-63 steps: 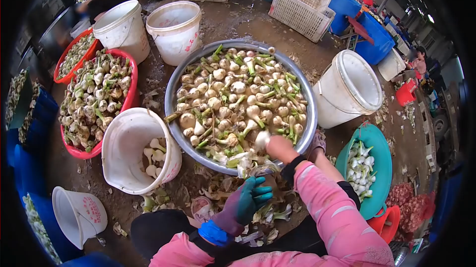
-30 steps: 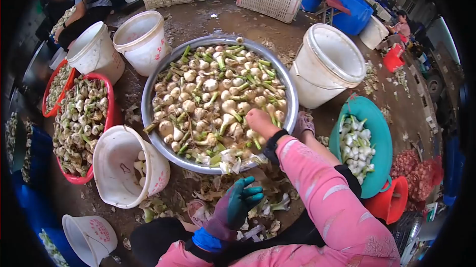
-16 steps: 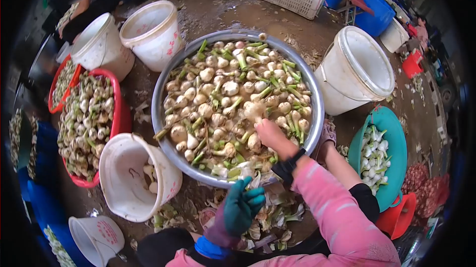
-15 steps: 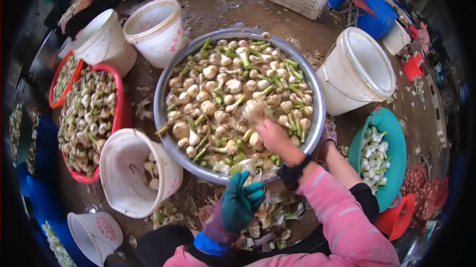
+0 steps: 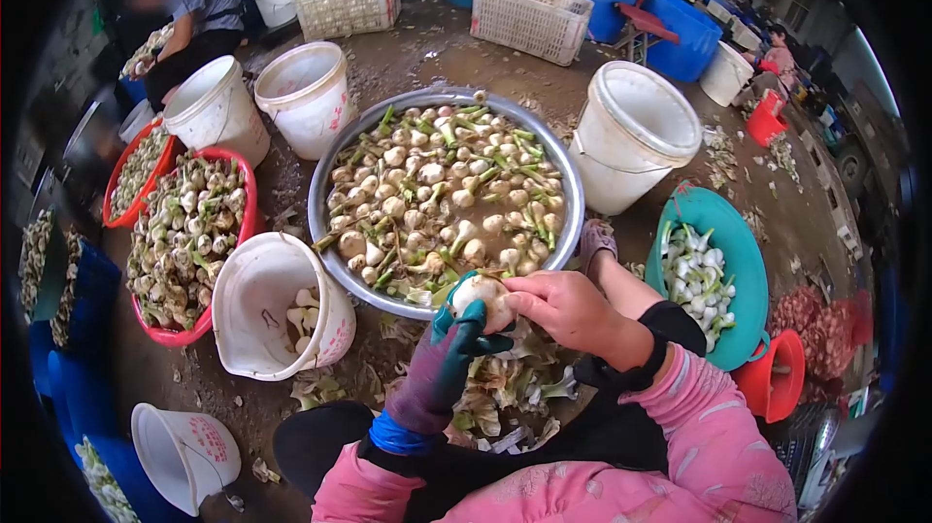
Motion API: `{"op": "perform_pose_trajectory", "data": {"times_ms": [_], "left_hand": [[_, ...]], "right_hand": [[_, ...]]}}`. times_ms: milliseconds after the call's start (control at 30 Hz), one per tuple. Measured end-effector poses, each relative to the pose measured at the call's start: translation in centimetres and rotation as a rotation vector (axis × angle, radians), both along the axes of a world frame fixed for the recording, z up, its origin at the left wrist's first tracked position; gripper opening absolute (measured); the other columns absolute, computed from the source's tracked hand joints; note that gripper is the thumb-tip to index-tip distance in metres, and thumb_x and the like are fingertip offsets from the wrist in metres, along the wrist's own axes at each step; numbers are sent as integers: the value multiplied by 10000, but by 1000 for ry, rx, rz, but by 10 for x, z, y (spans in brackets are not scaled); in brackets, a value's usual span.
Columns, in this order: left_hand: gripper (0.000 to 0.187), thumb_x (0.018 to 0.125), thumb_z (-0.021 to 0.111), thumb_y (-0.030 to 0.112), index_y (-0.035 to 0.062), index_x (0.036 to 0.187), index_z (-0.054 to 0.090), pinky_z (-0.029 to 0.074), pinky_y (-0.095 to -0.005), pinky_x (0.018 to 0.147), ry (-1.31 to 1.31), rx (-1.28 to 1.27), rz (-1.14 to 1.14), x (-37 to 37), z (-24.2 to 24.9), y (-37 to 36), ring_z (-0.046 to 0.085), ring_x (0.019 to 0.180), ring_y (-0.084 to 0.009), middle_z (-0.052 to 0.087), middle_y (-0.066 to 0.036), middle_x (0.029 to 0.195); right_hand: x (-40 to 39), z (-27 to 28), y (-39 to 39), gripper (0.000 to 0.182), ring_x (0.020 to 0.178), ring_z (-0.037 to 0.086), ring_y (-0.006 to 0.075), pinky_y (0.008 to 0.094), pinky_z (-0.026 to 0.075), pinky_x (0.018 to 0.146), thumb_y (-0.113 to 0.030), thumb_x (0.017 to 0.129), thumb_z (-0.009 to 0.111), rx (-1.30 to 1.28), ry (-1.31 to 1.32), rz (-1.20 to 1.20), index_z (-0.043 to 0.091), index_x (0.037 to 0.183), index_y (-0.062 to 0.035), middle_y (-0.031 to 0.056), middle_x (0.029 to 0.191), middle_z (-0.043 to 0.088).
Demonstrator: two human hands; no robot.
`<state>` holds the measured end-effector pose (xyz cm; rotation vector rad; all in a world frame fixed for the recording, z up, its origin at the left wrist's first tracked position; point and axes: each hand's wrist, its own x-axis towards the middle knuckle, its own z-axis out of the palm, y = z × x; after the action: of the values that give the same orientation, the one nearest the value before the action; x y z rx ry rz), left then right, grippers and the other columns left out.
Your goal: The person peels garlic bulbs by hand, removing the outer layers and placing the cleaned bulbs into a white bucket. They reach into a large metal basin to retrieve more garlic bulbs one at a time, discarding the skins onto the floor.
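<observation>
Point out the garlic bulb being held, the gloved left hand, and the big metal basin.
garlic bulb (image 5: pixel 478 296), head view, on its pale rounded body.
left hand (image 5: pixel 454 348), head view, on the glove's palm.
metal basin (image 5: pixel 573 195), head view, on its bare right rim.

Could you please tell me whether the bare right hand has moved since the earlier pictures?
Yes. The right hand has drawn back out of the metal basin toward the body, meeting the gloved left hand on a garlic bulb.
</observation>
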<state>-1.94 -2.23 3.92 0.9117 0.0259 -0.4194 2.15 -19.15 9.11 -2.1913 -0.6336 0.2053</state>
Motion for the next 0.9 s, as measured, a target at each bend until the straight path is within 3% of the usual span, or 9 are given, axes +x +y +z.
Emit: {"op": "perform_pose_trajectory", "data": {"times_ms": [33,200,267,467,533,700,767,833,900], "left_hand": [[428,880,432,310,26,1196,389,474,-305,733,-50,89,52,-6,8,-2,547,897,-179,528,-93,1039],[511,833,539,193,22,1259,316,483,-266,700,-190,432,108,-14,15,-5,522,893,-141,506,-87,1060],[503,830,542,182,29,1255,323,495,-271,680,-45,281,98,-12,3,-4,524,889,-148,505,-89,1062],[486,815,558,147,18,1234,348,501,-250,624,-23,361,140,-7,-1,-1,555,802,-135,537,-90,1000],[412,832,530,179,20,1191,403,514,-265,620,-112,461,193,-5,-5,-3,559,840,-162,543,-90,999],[424,827,515,274,13,1152,436,509,-275,597,8,389,105,16,-12,14,573,811,-179,553,-104,961],[422,824,503,312,6,1112,465,500,-284,594,58,87,68,23,-18,21,574,799,-175,556,-106,945],[423,825,497,318,2,1105,468,497,-287,594,11,253,84,30,-11,19,575,796,-173,557,-106,943],[422,833,482,312,-10,1106,461,498,-279,590,-50,435,106,30,0,10,574,795,-169,561,-104,947]], "right_hand": [[-3,3,0,240,744,560,335,373,440,659,-193,808,469,0,-88,-1,592,880,0,185,807,584],[-4,3,-9,228,674,543,340,403,427,613,-231,790,455,-140,-46,119,581,761,-43,171,712,562],[-1,-8,-8,231,681,544,343,400,429,620,-235,791,458,-130,-55,123,589,770,-46,173,728,568],[18,-32,-1,232,631,537,327,387,419,584,-208,787,421,-176,-18,203,570,739,-37,162,668,554],[21,-41,5,226,641,536,364,417,427,596,-218,741,433,-129,-2,118,560,693,-37,179,650,554],[34,-52,8,213,704,529,342,420,404,614,-207,783,427,44,107,78,508,739,-15,181,730,536],[41,-66,2,225,703,529,344,417,402,611,-225,796,434,16,57,79,504,750,-16,177,731,539],[43,-72,0,239,702,528,345,414,400,607,-242,810,442,-4,0,93,499,760,-16,174,732,541],[40,-46,-1,268,685,527,353,414,395,597,-282,840,445,145,416,57,487,791,-22,168,712,539]]}}
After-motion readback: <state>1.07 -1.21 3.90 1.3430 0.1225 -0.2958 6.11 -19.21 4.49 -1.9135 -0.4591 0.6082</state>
